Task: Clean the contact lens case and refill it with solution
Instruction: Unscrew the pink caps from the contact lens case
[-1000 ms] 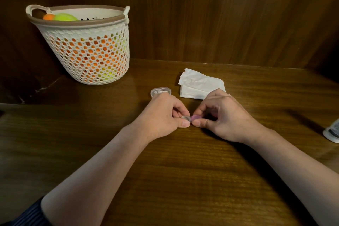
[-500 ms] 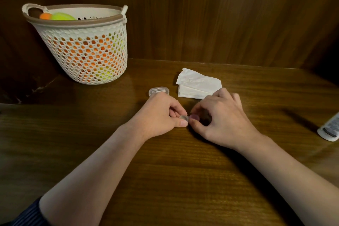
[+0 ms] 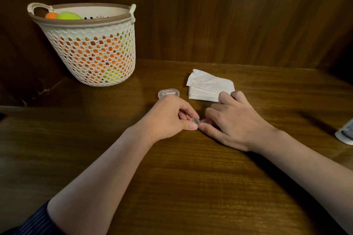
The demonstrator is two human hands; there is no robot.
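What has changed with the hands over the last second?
The right hand has rolled over the purple cap, its fingers spreading back to touch the tissue stack; its thumb still pinches the cap. The left hand still grips the lens case in the same spot. The basket, clear box and bottle stayed put.

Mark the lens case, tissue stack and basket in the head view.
lens case (image 3: pixel 195 120), head view, on the clear well beside the left thumb.
tissue stack (image 3: pixel 210 85), head view, on the top sheet.
basket (image 3: pixel 95 55), head view, on the perforated front wall.
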